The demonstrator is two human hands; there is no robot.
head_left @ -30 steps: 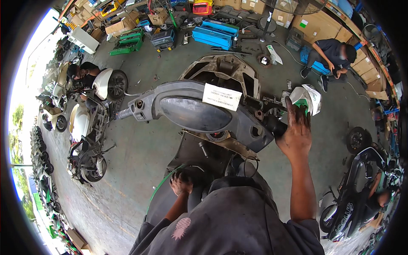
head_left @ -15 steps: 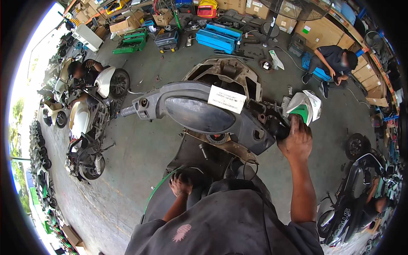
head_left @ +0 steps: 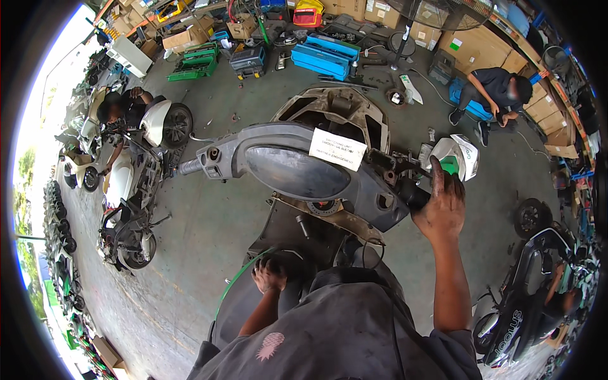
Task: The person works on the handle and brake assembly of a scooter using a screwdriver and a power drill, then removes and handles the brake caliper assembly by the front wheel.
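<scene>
A dark grey scooter handlebar cover (head_left: pixel 297 171) with a white paper label (head_left: pixel 335 147) spans the view. My right hand (head_left: pixel 445 206) rests round the black grip (head_left: pixel 415 195) at the bar's right end, palm against it, index finger raised toward the lever area. My left hand (head_left: pixel 269 273) lies low on a dark surface, seat or thigh, I cannot tell which, with fingers apart and bent. Below the bar are the dark floorboard (head_left: pixel 282 228) and a grimy front panel edge.
Co-workers sit at the upper right (head_left: pixel 500 95) and left (head_left: pixel 123 107); another is at lower right (head_left: pixel 557 304). Part-stripped scooters (head_left: pixel 123 183) flank me. Blue toolboxes (head_left: pixel 323 57), green toolboxes (head_left: pixel 193 62), a pedestal fan (head_left: pixel 437 12), cardboard boxes and a loose wheel (head_left: pixel 529 218) surround the scooter.
My right hand's fingers bent down half a second ago, and the index finger is now raised again. The view shifted slightly early on. The left co-worker's hands moved.
</scene>
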